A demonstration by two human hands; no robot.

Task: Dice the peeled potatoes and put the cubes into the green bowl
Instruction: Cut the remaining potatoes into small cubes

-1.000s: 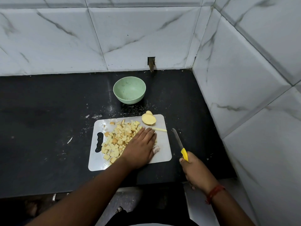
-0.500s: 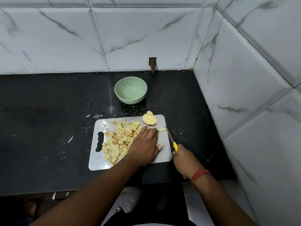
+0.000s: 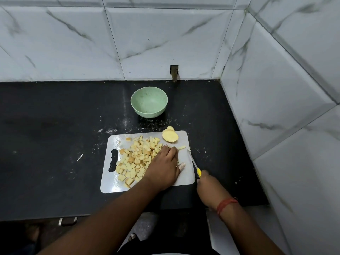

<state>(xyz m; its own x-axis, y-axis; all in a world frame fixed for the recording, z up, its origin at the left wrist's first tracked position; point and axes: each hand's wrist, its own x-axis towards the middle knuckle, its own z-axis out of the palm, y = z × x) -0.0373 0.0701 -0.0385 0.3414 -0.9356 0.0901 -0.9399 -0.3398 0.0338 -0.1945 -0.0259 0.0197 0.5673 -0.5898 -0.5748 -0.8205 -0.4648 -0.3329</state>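
Note:
A white cutting board (image 3: 185, 178) lies on the black counter with a heap of potato cubes (image 3: 137, 159) on its left half. My left hand (image 3: 164, 166) lies flat on the board, fingers straight, against the right side of the heap. A potato half (image 3: 170, 136) and a thin potato strip (image 3: 181, 148) sit at the board's far right corner. My right hand (image 3: 208, 188) grips a yellow-handled knife (image 3: 194, 163), its blade resting along the board's right edge. The green bowl (image 3: 149, 102) stands empty beyond the board.
Marble-tiled walls close the counter at the back and right. A small dark wall opening (image 3: 174, 72) sits behind the bowl. Potato scraps and crumbs (image 3: 105, 130) dot the black counter (image 3: 55, 144) around the board. The counter's front edge runs just below the board.
My right hand brought the knife leftwards from the counter to the board's right edge. My left hand stayed flat against the cubes.

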